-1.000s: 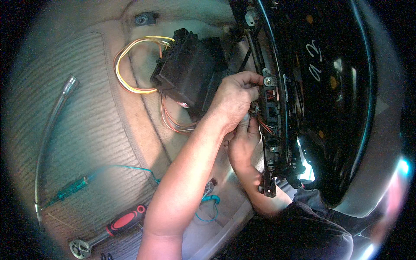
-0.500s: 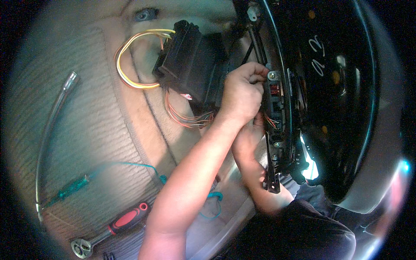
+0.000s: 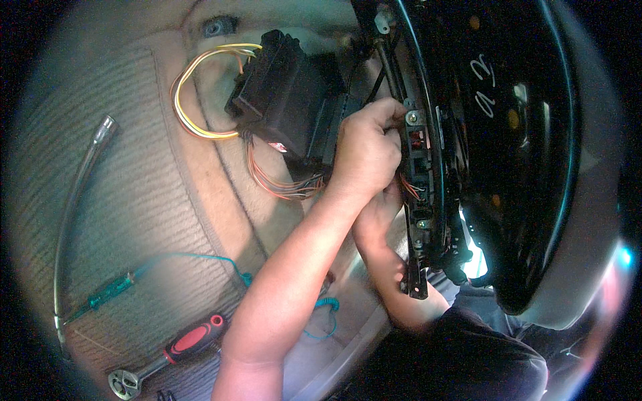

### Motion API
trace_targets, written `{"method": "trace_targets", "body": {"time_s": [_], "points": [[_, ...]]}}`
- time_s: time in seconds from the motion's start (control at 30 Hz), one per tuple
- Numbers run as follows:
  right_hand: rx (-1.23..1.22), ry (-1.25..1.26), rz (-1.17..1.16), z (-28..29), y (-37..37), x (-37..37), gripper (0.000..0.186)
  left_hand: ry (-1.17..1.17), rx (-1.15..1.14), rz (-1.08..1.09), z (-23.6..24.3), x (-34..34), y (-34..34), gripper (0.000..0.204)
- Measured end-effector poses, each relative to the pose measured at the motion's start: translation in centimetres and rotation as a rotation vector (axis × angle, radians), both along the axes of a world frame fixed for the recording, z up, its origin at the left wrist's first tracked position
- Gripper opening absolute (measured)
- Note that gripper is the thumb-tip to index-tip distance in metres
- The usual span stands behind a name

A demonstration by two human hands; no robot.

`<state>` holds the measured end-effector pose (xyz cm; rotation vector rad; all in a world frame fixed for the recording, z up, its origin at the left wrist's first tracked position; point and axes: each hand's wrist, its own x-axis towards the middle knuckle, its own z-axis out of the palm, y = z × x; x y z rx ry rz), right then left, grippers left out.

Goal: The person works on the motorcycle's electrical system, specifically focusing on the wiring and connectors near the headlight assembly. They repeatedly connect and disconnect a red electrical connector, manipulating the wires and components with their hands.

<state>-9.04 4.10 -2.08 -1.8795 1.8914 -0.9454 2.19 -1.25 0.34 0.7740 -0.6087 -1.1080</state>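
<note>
My left hand (image 3: 366,150) reaches up from the lower middle, its fingers curled shut on the edge of a black metal rail (image 3: 416,220) beside a silver bolt (image 3: 413,117). My right hand (image 3: 376,215) sits just under it, mostly covered, next to thin orange wires (image 3: 408,187) coming out of the rail; its fingers are hidden. A black fuse box (image 3: 284,100) with yellow and orange wire loops (image 3: 190,100) lies on the beige carpet to the left of both hands.
A large glossy black panel (image 3: 515,167) fills the right side. On the ribbed carpet at left lie a metal tube (image 3: 80,180), a green-handled test probe (image 3: 110,291) with a teal cord, and a red-and-black ratchet handle (image 3: 190,341).
My left hand has shifted slightly toward the rail and now covers more of my right hand. The tools on the carpet have not moved.
</note>
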Motion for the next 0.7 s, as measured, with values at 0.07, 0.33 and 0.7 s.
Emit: {"method": "trace_targets", "body": {"time_s": [0.07,0.33,0.7], "points": [[-0.03,0.024,0.062,-0.3,-0.2,-0.7,0.025,-0.209,-0.013,0.097,-0.3,-0.1,-0.2,0.022],[-0.042,-0.339,-0.088,-0.1,-0.7,0.6,0.029,0.439,-0.051,-0.261,-0.5,0.0,-0.5,0.032],[-0.12,-0.039,-0.011,-1.4,-0.7,-1.3,0.025,0.108,0.0,-0.074,0.8,0.6,0.4,0.031]]}}
